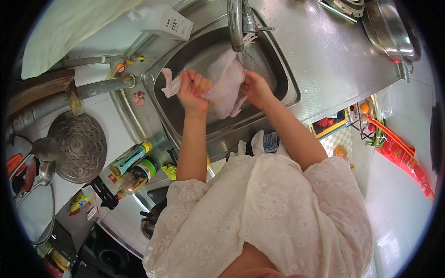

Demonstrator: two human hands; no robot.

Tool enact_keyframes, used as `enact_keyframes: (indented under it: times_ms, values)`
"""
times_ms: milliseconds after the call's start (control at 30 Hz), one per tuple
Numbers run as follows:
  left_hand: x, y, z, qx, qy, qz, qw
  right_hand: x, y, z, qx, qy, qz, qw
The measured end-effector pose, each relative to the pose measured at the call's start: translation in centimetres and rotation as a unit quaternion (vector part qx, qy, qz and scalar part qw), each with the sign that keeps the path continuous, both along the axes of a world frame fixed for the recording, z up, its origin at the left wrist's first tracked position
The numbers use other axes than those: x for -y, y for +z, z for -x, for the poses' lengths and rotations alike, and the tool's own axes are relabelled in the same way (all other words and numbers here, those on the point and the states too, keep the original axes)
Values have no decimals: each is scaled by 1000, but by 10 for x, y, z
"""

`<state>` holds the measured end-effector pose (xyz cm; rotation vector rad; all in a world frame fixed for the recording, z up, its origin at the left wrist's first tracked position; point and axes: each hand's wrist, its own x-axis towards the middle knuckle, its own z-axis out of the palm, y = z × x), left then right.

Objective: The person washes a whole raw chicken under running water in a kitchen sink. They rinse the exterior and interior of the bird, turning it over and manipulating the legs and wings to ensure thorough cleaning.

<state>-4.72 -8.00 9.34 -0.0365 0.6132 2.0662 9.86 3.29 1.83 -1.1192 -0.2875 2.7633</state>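
A whole, plucked raw chicken (226, 83) is held over the stainless steel sink basin (274, 87), under the spout of the chrome faucet (236, 31). My left hand (195, 88) is closed around a limb that looks like a wing; its pale tip sticks out to the left of my fist. On the other side, my right hand (256, 89) grips the body's right flank, some fingers hidden by the bird. Another wing (238, 107) hangs near my right fingers. At the far end, a foot (249, 39) shows partly behind the spout.
A white plastic jug (167, 22) stands behind the sink's left corner. A garlic bulb (138, 98) lies on the left ledge. Steel pots (391, 29) sit at the counter's far right. Bottles (134, 158) stand at lower left, below a hanging perforated steamer plate (78, 146).
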Motion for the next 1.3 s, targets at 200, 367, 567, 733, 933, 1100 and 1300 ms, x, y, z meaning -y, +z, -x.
enact_keyframes:
  times_ms: [200,367,567,733,933,1100,1300]
  values:
    - [4,5,-10,-88,-127,-43,987,3,12,25,102,41,-144,984]
    - [6,0,-14,-106,-199,-19,974,0,-3,43,214,41,-253,943]
    - [-4,26,-30,-499,-239,121,824,-3,-16,30,158,-37,-130,978]
    - [-3,20,-40,-651,-252,151,700,0,3,28,19,-112,-43,993]
    - [7,17,-42,-730,-347,174,562,-10,10,29,-23,-86,-16,996]
    - [26,3,-29,-750,-312,191,551,-1,-8,46,13,-105,-3,994]
    - [70,0,-26,-752,-278,228,553,10,-24,63,63,-141,-8,988]
